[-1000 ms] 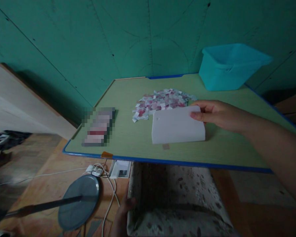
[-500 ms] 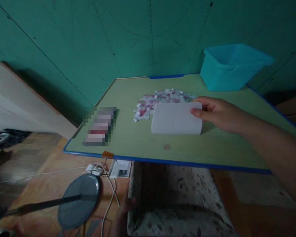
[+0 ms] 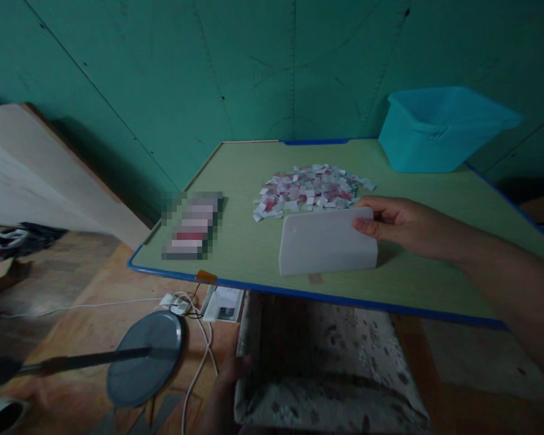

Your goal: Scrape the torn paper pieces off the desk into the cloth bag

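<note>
My right hand (image 3: pixel 396 223) grips the right end of a white plastic scraper (image 3: pixel 329 241), thumb on the near face, fingers behind. The scraper stands on edge at the table's near side, in front of a loose pile of torn paper pieces (image 3: pixel 315 186) in white and pink. A small gap of tabletop shows between scraper and pile at the left. Below the table edge, my left hand (image 3: pixel 232 370) holds the left rim of an open box covered in leaf-patterned cloth (image 3: pixel 367 350). The box sits under the table's front edge, its inside partly dark.
A turquoise bin (image 3: pixel 435 139) stands at the table's (image 3: pixel 236 241) back right corner. A blurred-out flat item (image 3: pixel 193 226) lies on the left. Green wall panels (image 3: pixel 254 60) rise behind. Cables (image 3: pixel 206 350) and a round grey base (image 3: pixel 147 359) with a pole occupy the floor.
My right hand has drawn the scraper toward the table's front edge, away from the paper pile, and it is slightly tilted. My left hand stays on the box. The view has shifted a little.
</note>
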`<act>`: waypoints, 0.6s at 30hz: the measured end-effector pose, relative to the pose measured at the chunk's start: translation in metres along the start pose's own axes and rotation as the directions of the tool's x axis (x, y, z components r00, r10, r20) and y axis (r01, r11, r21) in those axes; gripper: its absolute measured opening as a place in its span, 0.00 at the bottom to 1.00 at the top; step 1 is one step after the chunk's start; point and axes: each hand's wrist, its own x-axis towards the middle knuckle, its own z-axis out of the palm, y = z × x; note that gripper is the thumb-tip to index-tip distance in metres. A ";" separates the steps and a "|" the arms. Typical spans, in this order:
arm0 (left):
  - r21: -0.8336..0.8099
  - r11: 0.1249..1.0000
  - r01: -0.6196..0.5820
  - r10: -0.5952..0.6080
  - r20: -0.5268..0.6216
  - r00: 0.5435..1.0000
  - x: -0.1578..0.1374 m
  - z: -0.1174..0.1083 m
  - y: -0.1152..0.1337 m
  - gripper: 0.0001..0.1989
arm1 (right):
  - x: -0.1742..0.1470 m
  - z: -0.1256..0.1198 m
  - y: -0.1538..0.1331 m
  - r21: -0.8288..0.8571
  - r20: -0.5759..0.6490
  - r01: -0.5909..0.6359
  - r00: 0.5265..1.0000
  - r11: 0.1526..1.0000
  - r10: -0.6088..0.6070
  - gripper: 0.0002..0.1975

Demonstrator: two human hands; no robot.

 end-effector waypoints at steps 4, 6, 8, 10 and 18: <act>0.037 0.998 0.049 -0.050 0.045 0.998 -0.010 0.006 0.008 0.34 | 0.000 -0.001 -0.001 0.032 -0.049 -0.034 0.998 0.999 0.035 0.15; 0.044 0.994 0.105 -0.108 0.089 0.990 -0.020 0.011 0.009 0.34 | 0.000 -0.003 -0.002 0.038 -0.079 -0.048 0.996 0.998 0.051 0.15; -0.038 0.996 0.086 -0.083 0.078 0.994 -0.032 0.018 0.008 0.31 | -0.001 -0.007 -0.002 0.021 -0.111 -0.060 0.992 0.998 0.062 0.14; -0.143 0.990 0.015 -0.010 0.035 0.999 -0.041 0.024 0.007 0.31 | -0.003 -0.013 -0.002 -0.010 -0.129 -0.073 0.989 0.997 0.071 0.14; -0.143 0.990 -0.010 0.018 0.053 0.998 -0.045 0.022 0.012 0.34 | -0.003 -0.018 0.004 -0.208 -0.016 -0.161 0.987 0.965 0.161 0.16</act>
